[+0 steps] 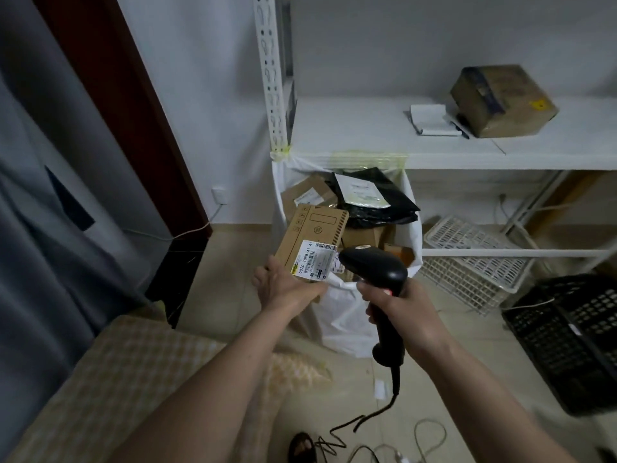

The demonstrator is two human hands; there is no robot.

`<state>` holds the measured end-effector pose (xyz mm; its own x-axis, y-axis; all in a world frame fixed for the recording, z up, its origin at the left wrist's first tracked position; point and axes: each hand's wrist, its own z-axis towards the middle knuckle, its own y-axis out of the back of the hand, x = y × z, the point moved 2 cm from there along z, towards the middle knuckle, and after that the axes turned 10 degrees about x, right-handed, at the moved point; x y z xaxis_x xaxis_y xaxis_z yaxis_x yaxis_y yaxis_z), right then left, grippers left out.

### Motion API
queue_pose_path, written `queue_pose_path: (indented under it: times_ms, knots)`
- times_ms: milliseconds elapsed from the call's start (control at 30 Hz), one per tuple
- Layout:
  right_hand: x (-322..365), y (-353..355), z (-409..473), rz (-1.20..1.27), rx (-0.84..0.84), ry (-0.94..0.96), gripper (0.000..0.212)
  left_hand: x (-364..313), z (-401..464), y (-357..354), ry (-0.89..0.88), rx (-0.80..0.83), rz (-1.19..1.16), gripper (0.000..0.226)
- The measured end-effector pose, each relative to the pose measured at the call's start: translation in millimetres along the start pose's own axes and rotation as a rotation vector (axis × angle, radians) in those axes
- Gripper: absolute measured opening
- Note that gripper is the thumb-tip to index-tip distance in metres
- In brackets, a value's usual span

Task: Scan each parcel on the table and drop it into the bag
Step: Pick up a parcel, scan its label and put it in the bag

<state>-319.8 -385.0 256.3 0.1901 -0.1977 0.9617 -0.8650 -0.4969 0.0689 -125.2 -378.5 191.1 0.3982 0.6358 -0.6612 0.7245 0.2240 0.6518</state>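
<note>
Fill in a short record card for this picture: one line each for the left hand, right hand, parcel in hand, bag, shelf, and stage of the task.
left hand: left hand grips the lower end of the cardboard parcel
right hand: right hand grips the black scanner, its head at the parcel's label
parcel in hand: flat brown box, held above the bag's opening
bag: white bag under the shelf, already holding boxes and a black mailer
shelf: white shelf with one brown box and a notepad
stage: scanning, not yet dropped

parcel label (313, 264), "5020 1098-41 41"
</note>
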Motion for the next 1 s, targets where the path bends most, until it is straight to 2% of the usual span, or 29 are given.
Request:
queue_pose_path:
  times_ms: [100, 300, 533, 667, 867, 1000]
  knots:
    - [15.3, -5.5, 32.7, 0.022, -0.017, 0.012, 0.012, -28.7, 39.6, 11.8, -0.069, 0.009, 0.014, 0.094]
    - [21.0, 0.5, 83.2, 0.046, -0.067, -0.015, 0.011, -85.9, 93.1, 10.7, -0.165, 0.050, 0.126, 0.113]
    - [23.9, 32.3, 132.3, 0.092, -0.138, -0.025, 0.015, -133.0, 147.3, -19.8, -0.194, -0.009, 0.210, 0.091]
    - [27.3, 55.7, 155.2, 0.075, -0.103, -0.003, 0.005, -153.9, 173.5, -51.9, -0.210, -0.070, 0.293, 0.074]
    - [26.9, 97.0, 186.9, 0.080, -0.131, -0.049, 0.006, -180.8, 203.7, -93.7, -0.251, 0.013, 0.335, 0.079]
    - [26.3, 108.9, 201.9, 0.080, -0.103, -0.068, 0.007, -188.0, 216.0, -103.2, -0.203, 0.032, 0.376, 0.076]
